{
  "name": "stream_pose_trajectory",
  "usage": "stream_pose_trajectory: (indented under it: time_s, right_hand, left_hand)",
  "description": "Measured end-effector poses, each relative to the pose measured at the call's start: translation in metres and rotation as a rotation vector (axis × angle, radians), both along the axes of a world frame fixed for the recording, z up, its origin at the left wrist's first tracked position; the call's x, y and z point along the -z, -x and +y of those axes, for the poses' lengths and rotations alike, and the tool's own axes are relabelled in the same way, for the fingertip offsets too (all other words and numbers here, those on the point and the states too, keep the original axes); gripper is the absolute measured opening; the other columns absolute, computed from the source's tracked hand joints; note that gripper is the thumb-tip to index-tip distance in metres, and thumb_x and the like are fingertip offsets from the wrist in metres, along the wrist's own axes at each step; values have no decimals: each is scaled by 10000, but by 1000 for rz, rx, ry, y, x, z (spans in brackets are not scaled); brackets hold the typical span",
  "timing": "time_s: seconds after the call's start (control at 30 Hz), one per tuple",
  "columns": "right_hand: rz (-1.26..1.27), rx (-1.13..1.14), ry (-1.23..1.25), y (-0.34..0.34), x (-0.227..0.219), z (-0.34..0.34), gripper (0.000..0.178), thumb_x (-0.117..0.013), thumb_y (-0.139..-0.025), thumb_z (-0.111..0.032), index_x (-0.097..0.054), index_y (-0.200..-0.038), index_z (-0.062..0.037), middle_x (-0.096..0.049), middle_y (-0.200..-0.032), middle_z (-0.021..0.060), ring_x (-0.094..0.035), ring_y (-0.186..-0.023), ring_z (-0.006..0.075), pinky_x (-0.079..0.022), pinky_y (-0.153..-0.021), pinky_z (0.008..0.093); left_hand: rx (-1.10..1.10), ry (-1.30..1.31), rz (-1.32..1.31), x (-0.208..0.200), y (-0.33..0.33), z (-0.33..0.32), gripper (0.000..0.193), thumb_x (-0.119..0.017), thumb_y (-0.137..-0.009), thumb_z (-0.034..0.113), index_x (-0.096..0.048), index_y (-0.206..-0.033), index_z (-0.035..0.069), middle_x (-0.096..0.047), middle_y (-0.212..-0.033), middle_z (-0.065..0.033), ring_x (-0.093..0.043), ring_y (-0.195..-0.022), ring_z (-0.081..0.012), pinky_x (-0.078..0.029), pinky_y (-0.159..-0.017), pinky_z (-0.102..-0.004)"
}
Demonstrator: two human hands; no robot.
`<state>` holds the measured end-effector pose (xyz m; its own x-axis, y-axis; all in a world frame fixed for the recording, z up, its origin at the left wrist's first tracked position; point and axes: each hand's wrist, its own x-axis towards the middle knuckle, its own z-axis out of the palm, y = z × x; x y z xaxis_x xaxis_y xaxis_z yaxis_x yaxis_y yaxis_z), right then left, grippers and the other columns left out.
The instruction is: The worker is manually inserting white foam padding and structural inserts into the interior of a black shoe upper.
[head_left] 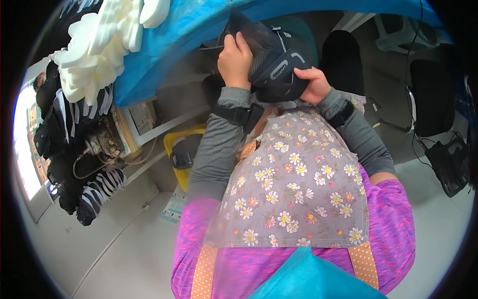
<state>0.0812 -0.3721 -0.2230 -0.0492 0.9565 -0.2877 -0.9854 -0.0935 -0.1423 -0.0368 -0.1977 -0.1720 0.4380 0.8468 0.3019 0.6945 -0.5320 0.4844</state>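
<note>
Down through the head view, and here's the black mesh-panelled piece (276, 67), grey trim showing, up in the air over the person's lap, near the edge of the blue-covered tabletop (149, 52). The left hand (235, 61) has its grip closed on the mesh side, thumb and fingers up top, probably to pull that loose flap upright. Over to the right hand (312, 85): thumb pressed on the near corner, fingers tucked out of sight, grip clamped there too, likely steadying the stiffer end. Held between two hands, it seems tilted so the trim faces the wearer. Off left, white foam pieces (92, 52) pile on the tabletop, apparently within easy reach. Low beside the left forearm, a yellow basket (183, 178) holds a dark item (183, 152), perhaps parked handy.
</note>
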Motion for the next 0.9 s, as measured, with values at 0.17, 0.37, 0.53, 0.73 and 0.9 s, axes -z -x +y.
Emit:
stream_pose_trajectory:
  time_s: [0.17, 0.37, 0.53, 0.73, 0.9]
  right_hand:
    - [8, -14, 5, -3, 0, 2, 314, -559, -955, -104, -591, -1206, 83, -659, -1191, 175, -672, -1045, 281, -519, -975, 424]
    - [25, -16, -7, -1, 8, 1, 323, -555, -963, -112, -585, -1215, 89, -652, -1204, 177, -655, -1082, 281, -509, -991, 423]
    - [28, -34, -15, -1, 4, 3, 323, -548, -965, -111, -584, -1216, 89, -649, -1208, 180, -653, -1087, 287, -508, -992, 432]
    - [117, -27, -18, -2, 4, -2, 347, -518, -970, -113, -559, -1231, 111, -637, -1218, 210, -643, -1107, 316, -494, -1010, 449]
    - [202, -9, -35, -3, 16, 4, 379, -494, -984, -138, -528, -1262, 118, -608, -1258, 230, -622, -1138, 331, -473, -1044, 460]
  left_hand:
    - [10, -8, 126, 19, -3, 7, 344, -432, -1022, 349, -492, -858, 53, -643, -674, -235, -624, -615, -455, -495, -522, -525]
    - [45, 38, 179, 29, -8, 7, 324, -410, -1031, 339, -470, -912, 44, -649, -691, -245, -627, -632, -467, -498, -534, -539]
    - [29, 42, 172, 26, -6, 7, 309, -424, -1025, 345, -482, -910, 64, -650, -695, -246, -629, -640, -471, -495, -533, -548]
    - [11, -77, 165, -4, -7, -2, 320, -456, -1008, 348, -510, -848, 77, -649, -670, -232, -634, -616, -449, -494, -519, -542]
    - [56, 23, 204, 13, -10, 4, 323, -437, -1019, 333, -511, -880, 51, -650, -700, -254, -636, -642, -460, -503, -553, -542]
